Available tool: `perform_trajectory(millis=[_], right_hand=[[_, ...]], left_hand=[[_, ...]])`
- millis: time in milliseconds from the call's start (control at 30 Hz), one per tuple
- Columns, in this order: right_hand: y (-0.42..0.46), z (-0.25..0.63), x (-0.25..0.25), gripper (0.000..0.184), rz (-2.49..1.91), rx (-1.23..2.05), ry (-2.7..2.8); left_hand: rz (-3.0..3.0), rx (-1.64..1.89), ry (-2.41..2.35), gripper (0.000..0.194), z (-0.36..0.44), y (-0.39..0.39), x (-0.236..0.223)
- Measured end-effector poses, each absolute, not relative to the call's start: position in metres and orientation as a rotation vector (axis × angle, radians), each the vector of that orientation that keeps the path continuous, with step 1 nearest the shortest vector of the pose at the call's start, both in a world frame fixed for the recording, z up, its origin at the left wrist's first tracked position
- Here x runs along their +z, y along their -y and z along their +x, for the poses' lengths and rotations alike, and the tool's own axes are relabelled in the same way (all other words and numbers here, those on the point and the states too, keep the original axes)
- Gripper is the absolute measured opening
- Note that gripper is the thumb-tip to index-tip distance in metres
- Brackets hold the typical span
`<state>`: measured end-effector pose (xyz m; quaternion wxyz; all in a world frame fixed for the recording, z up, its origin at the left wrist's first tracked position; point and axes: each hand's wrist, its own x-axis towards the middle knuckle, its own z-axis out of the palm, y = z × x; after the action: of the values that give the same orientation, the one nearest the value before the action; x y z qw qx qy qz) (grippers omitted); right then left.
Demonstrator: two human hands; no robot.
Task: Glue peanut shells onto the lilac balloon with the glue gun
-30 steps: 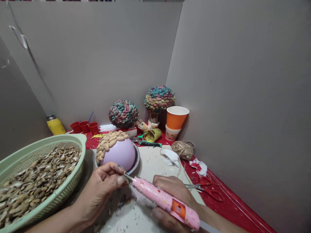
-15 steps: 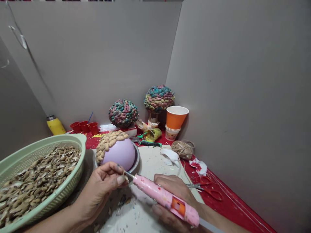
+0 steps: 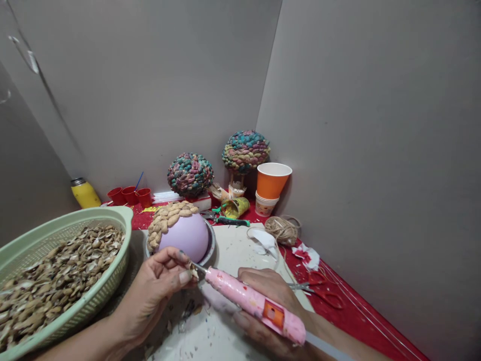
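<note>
Between the thumb and fingers of my left hand (image 3: 161,281) is a small peanut shell piece (image 3: 194,272). My right hand (image 3: 268,301) is closed around a pink hot glue gun (image 3: 240,296), with a glue stick (image 3: 325,347) sticking out of its rear. The metal nozzle meets the shell piece, or lies right beside it. Just beyond my left hand, a lilac balloon (image 3: 186,233) rests in a metal bowl (image 3: 212,245). Peanut shells (image 3: 169,218) cover the balloon's top and left side in overlapping rows.
At left stands a green basket (image 3: 126,220) full of shells. Two painted shell balls (image 3: 190,174), orange cup (image 3: 273,180), pliers (image 3: 231,220), twine (image 3: 282,229) and red cups (image 3: 130,195) are at the back. Red-handled scissors (image 3: 325,291) lie at right. Shell bits litter the white board (image 3: 233,245).
Hardly anything differs. The shell piece in my left fingers has turned slightly and shows more below the nozzle. The view has shifted a little.
</note>
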<state>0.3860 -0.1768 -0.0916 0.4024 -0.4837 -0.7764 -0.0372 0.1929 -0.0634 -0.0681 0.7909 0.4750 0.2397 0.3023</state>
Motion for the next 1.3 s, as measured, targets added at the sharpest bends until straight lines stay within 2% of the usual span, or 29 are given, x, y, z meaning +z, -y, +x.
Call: perform_trajectory(millis=[500,867,1300], right_hand=[[0.1766,0.3861,-0.0895,0.046,-1.223,-0.079,1.976],[0.176,0.3857,-0.087,0.051,-1.254,-0.191,2.007],[0.1754,0.3873,-0.0912,0.043,-1.234,-0.16,2.023]], left_hand=[[1.09,0.685,-0.504,0.024,0.1906,0.062,-0.0718],[1.079,0.73,-0.504,0.023,0.1916,0.0605,-0.0689],[1.103,0.756,-0.528,0.023,0.192,0.0616,-0.0655]])
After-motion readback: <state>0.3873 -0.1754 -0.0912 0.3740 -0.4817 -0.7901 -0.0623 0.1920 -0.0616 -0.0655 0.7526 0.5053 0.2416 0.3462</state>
